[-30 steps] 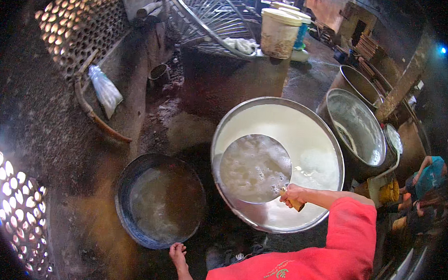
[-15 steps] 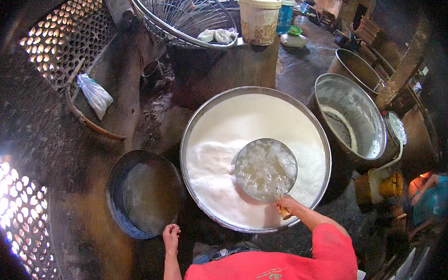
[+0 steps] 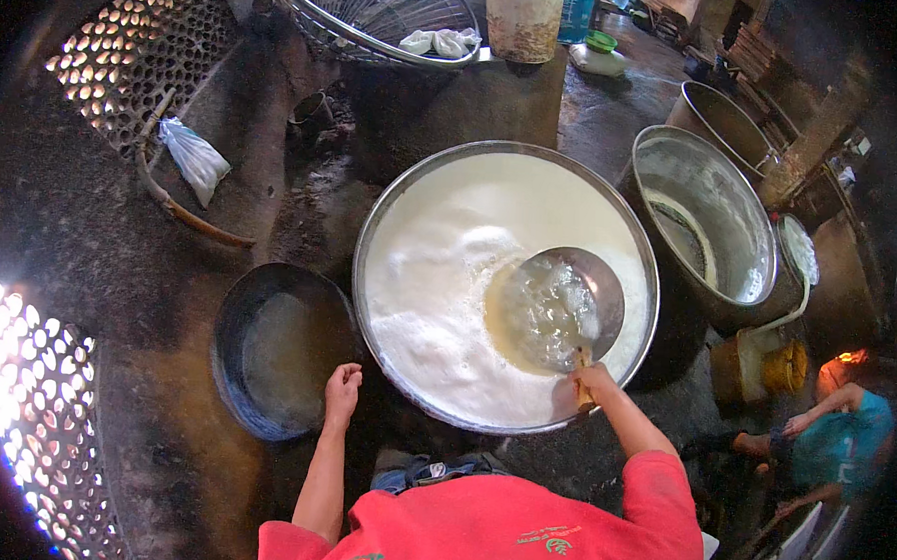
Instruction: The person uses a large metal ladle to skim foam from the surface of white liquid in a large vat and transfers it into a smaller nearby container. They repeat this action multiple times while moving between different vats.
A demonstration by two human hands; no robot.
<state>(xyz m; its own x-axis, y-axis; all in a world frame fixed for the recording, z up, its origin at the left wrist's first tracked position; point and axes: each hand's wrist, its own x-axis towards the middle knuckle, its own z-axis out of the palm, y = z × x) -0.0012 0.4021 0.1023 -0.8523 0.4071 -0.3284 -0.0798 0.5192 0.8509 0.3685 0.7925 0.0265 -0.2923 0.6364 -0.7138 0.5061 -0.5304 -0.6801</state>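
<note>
A wide round metal vat (image 3: 377, 209) holds milky white liquid with froth on its left part. My right hand (image 3: 592, 378) is closed round the short wooden handle (image 3: 583, 358) of a large round metal ladle (image 3: 609, 295). The ladle tilts to the left at the surface, and cloudy yellowish liquid spreads from its left edge into the white. My left hand (image 3: 341, 395) hangs with curled fingers and nothing visible in them, between the vat and a dark round basin (image 3: 226, 370) with murky liquid at the bottom.
Behind the vat are a large slatted basket (image 3: 368, 51) and a stained white bucket (image 3: 523, 23). An open metal drum (image 3: 699, 161) stands at right, beside a yellow container (image 3: 785, 367). Another person (image 3: 847, 428) crouches by a fire. A plastic bag (image 3: 196, 159) hangs at left.
The ladle has gone from level and full to tilted, shifting right, its liquid now flowing into the vat. My left hand has risen slightly beside the basin. The whole view has shifted.
</note>
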